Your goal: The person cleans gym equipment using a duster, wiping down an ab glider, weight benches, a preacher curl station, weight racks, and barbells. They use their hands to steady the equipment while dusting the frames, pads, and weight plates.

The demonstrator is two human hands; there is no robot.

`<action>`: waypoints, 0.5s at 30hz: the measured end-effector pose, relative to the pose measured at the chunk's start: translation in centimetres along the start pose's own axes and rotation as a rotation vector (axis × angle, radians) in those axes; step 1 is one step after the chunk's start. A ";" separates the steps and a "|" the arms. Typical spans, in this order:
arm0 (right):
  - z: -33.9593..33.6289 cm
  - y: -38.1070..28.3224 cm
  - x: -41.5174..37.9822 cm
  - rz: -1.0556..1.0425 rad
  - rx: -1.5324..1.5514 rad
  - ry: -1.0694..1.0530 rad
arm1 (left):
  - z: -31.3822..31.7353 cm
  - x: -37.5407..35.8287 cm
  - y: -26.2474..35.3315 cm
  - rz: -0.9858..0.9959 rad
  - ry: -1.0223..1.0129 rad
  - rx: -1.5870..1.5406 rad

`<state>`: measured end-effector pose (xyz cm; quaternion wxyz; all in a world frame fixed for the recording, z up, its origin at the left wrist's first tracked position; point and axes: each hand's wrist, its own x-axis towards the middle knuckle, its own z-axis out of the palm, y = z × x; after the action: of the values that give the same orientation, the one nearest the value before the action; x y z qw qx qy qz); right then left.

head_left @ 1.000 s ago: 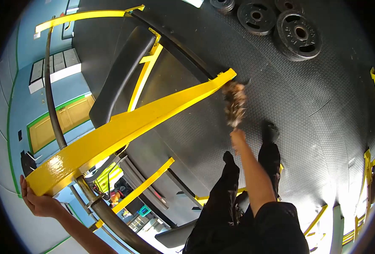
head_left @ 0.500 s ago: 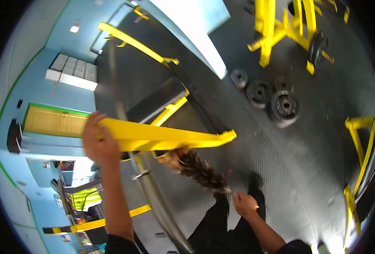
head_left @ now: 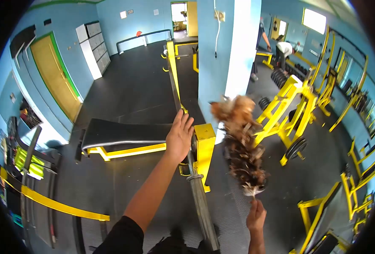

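My right hand (head_left: 256, 216) grips the handle of a feather duster (head_left: 243, 154), its brown feathers raised upward and slightly blurred. My left hand (head_left: 179, 137) reaches forward with the fingers stretched out, over the bar by the yellow upright (head_left: 204, 146). Whether its palm touches the bar is hidden. A steel barbell (head_left: 202, 207) runs from near my body past the upright and away toward the far rack post (head_left: 172, 67). Left of the upright stands a black padded bench (head_left: 126, 134) on a yellow frame.
A blue pillar (head_left: 215, 55) rises beyond the upright. Yellow weight machines (head_left: 287, 110) stand to the right, with more frames (head_left: 321, 211) nearer. Two people (head_left: 284, 51) are in the far right background. A yellow rail (head_left: 60, 205) crosses the lower left.
The view has swung up and levelled. The feather duster has gone from low near the floor to raised beside the upright. My left hand has left the top of the yellow upright, its fingers now straightened.
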<state>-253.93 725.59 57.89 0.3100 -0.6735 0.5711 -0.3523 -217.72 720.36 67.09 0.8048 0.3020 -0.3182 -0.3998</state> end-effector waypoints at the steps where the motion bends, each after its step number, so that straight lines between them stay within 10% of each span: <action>1: -0.2 -2.1 0.6 -0.019 -0.025 0.019 | -0.6 -0.3 0.7 -0.091 0.029 -0.109; 3: 0.0 -5.2 0.8 -0.348 -0.098 0.015 | -2.1 -0.8 1.1 -0.198 0.093 -0.198; 15: 0.8 -12.9 -3.3 -0.377 -0.610 0.031 | -12.3 -3.7 3.5 -0.303 -0.008 -0.046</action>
<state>-246.47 730.88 67.59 0.0156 -0.8230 0.5205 -0.2269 -208.64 728.03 61.14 0.7408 0.3264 -0.2628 -0.5250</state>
